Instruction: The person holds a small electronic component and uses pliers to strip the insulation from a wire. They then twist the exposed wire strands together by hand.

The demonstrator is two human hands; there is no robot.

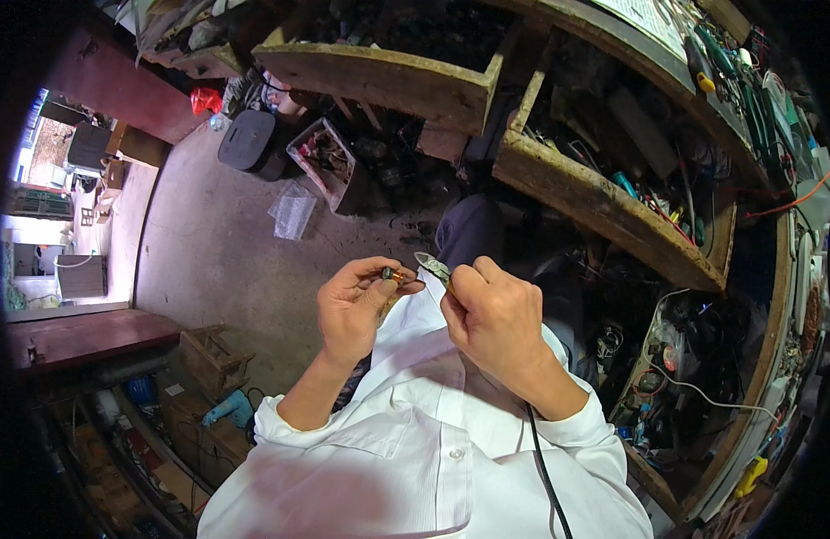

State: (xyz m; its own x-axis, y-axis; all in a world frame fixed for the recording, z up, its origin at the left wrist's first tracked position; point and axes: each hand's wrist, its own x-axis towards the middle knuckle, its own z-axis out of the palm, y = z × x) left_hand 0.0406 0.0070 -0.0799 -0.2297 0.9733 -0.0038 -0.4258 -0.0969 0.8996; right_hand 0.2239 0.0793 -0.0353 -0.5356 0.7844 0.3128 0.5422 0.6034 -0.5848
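Note:
My left hand pinches a small dark part with a copper-coloured band between thumb and fingers. Facing it, my right hand is closed around a greyish, silvery tool with a pointed, loop-like end; its exact kind is unclear and the fist hides its rear part. The tool's end is close to the copper-banded part, and I cannot tell whether they touch. From under my right wrist a black cable runs down over the white shirt; where it joins is hidden.
Two pulled-out wooden drawers full of clutter, one at the top and one at the right, border the space ahead. A dark bin, an open box and bubble wrap lie on the floor. A wooden stool stands at left.

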